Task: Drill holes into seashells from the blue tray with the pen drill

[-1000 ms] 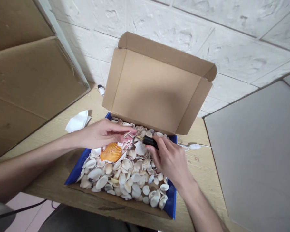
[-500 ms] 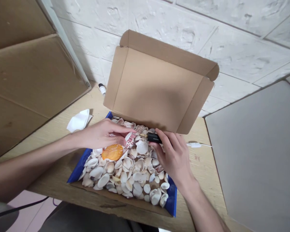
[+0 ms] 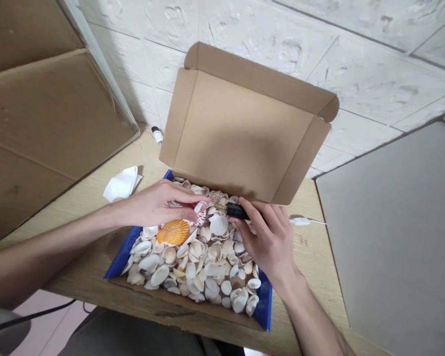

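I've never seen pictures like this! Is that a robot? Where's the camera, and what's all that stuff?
No robot here, just a person with two bare hands. Every picture comes from one camera worn on the person's head, so you look forward and down as they do.

On the wooden table is a box with blue sides, its brown lid open. Inside are lots of seashells, including a big orange shell. A small bottle and a crumpled white sheet lie to the left.

The left hand pinches a small pale piece, probably a shell. The right hand holds a black tool, its thin tip pointing toward that piece. I can't tell whether they touch.
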The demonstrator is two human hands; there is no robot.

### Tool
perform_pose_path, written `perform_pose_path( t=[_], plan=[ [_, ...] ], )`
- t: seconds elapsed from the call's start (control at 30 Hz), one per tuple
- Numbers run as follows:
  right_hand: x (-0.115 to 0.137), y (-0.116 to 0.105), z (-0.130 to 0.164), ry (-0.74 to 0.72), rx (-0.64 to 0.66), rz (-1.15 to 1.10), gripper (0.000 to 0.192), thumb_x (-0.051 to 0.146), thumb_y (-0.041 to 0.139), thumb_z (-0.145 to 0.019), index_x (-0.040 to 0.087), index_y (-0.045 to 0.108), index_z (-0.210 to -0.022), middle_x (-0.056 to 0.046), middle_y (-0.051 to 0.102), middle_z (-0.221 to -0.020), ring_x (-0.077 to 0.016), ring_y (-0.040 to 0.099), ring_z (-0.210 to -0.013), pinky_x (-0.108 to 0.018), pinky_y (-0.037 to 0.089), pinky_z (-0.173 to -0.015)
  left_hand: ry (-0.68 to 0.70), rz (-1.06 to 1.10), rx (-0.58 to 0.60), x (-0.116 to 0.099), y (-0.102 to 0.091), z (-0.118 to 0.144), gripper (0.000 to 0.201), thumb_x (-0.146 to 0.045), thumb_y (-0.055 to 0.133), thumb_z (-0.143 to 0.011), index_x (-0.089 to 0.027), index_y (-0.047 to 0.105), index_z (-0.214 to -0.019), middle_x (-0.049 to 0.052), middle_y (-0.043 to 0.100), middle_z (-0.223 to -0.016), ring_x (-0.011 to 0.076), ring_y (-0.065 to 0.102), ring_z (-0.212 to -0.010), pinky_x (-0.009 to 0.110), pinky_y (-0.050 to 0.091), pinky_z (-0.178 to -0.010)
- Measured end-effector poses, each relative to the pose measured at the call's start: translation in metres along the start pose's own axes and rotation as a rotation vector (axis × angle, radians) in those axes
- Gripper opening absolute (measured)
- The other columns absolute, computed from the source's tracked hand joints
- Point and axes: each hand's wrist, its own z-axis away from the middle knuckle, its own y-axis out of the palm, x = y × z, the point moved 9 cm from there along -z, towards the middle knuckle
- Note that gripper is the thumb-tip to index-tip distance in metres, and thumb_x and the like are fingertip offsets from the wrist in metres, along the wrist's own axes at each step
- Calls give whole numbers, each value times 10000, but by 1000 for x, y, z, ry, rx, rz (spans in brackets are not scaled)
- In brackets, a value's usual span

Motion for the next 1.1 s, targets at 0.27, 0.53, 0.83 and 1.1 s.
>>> perform_pose_path(
  t=[0.27,0.53,0.83,1.1],
  plan=[
    [4,9,-1,-22,86,-21,309,310,575,-914,95,608,-1133,-83,676,-853,-180,560,-725,-299,427,-647,-6,-54,13,-4,2,1,356,-188,612,-899,-131,626,-1250,101,670,-1230,203,645,-1113,296,453,-974],
    [4,4,-2,-18,39,-25,290,288,575,-912,95,609,-1126,-95,682,-893,-191,573,-773,-320,437,-684,-41,-35,8,0,2,1,364,-241,601,-909,-165,627,-1264,94,696,-1200,185,676,-1032,255,487,-883],
    [-1,3,1,14,20,-4,292,272,586,-905,137,587,-1164,-95,680,-958,-205,576,-843,-337,438,-746,2,-49,-16,-1,1,0,340,-272,597,-882,-175,687,-1196,50,756,-1039,148,693,-893,199,496,-805],
    [8,18,0,-23,190,-67,319,394,468,-963,115,614,-1015,-63,662,-786,-157,601,-669,-268,432,-556,-23,-43,-5,2,5,2,349,-277,645,-852,-224,692,-1194,14,772,-924,146,676,-855,206,485,-803]
  ],
)
